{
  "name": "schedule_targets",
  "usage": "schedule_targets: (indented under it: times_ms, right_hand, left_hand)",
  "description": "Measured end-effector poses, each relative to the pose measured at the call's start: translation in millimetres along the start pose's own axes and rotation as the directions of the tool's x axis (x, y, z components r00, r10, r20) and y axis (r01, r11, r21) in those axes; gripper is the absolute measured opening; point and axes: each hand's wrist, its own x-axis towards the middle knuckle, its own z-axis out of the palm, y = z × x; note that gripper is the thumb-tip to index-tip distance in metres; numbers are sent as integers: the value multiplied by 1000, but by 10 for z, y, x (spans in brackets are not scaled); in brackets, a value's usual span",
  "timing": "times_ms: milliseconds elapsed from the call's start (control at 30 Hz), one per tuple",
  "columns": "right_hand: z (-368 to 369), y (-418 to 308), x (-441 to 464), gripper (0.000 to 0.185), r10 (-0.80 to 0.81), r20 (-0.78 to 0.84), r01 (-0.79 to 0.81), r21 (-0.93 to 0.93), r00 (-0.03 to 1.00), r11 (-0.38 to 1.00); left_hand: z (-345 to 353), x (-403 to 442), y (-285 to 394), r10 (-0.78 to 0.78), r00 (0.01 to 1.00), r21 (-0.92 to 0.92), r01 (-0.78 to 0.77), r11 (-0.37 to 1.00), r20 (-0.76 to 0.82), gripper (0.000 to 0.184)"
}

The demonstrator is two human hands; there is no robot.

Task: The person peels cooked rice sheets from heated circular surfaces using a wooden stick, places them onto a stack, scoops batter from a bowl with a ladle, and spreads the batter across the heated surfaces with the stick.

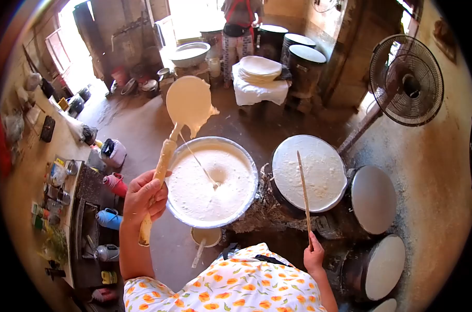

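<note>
My left hand [146, 195] is closed around the pale, worn handle of a ladle [189, 104], raised above a wide metal basin [256, 179]. Creamy batter coats the ladle's round head and hangs off its right edge. A thin strand of batter falls into the batter [194, 187] that fills the basin. In my right hand [314, 254] is a long thin wooden stick [303, 182], its tip over a round griddle [308, 177]. Pale, bubbly batter covers that griddle; whether the stick touches it, I cannot tell.
More round griddles [373, 200] curve down the right side. A pedestal fan [406, 80] stands beyond them. Below the basin is a small pot [210, 237] with a handle. Flatbreads [259, 67] lie stacked on a white cloth; a person [239, 31] stands behind. Flasks [109, 218] line the left.
</note>
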Motion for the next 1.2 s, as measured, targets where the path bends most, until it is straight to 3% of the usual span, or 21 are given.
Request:
schedule_targets:
  times_ms: [100, 133, 167, 200, 233, 300, 333, 400, 500, 533, 600, 767, 900, 1033, 1200]
  right_hand:
    - [41, 124, 56, 54, -110, -4, 109, -73, 994, 991]
    - [14, 36, 62, 54, -104, 2, 104, -72, 995, 992]
    - [-24, -68, 83, 56, 17, 74, -16, -7, 997, 1000]
    - [-52, -150, 110, 59, 134, 152, -143, 46, 979, 989]
    - [-79, -154, 113, 63, 134, 217, -128, -42, 967, 991]
    - [-36, -124, 104, 62, 126, 232, -138, 34, 964, 990]
    - [-15, -44, 113, 62, 132, 225, -141, 25, 965, 990]
    - [46, 94, 112, 61, -153, 154, 153, 11, 976, 988]
    - [20, -10, 170, 60, -109, 199, 123, -57, 974, 991]
    - [12, -68, 189, 60, -100, 190, 114, -65, 977, 991]
    - [26, -177, 244, 57, -4, 233, 22, -75, 972, 997]
    - [99, -262, 240, 59, -29, 177, 53, -131, 984, 990]
    - [16, -342, 141, 62, 3, 117, 17, -170, 993, 985]
    - [-247, -270, 140, 62, -1, 10, 2, -120, 1000, 993]
    - [-845, 215, 180, 66, 3, -157, -36, -210, 988, 977]
  left_hand:
    - [51, -61, -55, 26, 996, 124, -15, 992, -91, 24]
    - [15, -39, -185, -52, 983, 156, 81, 984, -176, 22]
    - [-49, -13, -345, -130, 956, 179, 181, 967, -262, 20]
    - [-196, 30, -557, -202, 941, 107, 238, 965, -271, 16]
    - [-335, 73, -792, -281, 918, -20, 287, 958, -280, 15]
    - [-544, 148, -1153, -416, 831, -112, 405, 908, -370, 20]
    - [-587, 107, -1204, -422, 833, -115, 410, 905, -358, 20]
    - [-713, 7, -1244, -456, 858, -246, 400, 883, -238, 20]
    - [-666, -170, -1044, -270, 958, -384, 215, 898, -94, 21]
    - [-653, -108, -1051, -276, 958, -383, 226, 896, -81, 21]
    - [-613, 13, -1075, -268, 933, -163, 233, 959, -241, 18]
    - [-670, 582, -1282, -419, 865, -135, 397, 908, -275, 11]
    - [-75, 954, -1202, -444, 877, 40, 458, 888, -185, 10]
    - [864, 1283, -1206, -454, 891, 222, 439, 871, 18, 10]
    - [2316, 1459, -1616, -396, 886, 422, 271, 865, 243, 15]
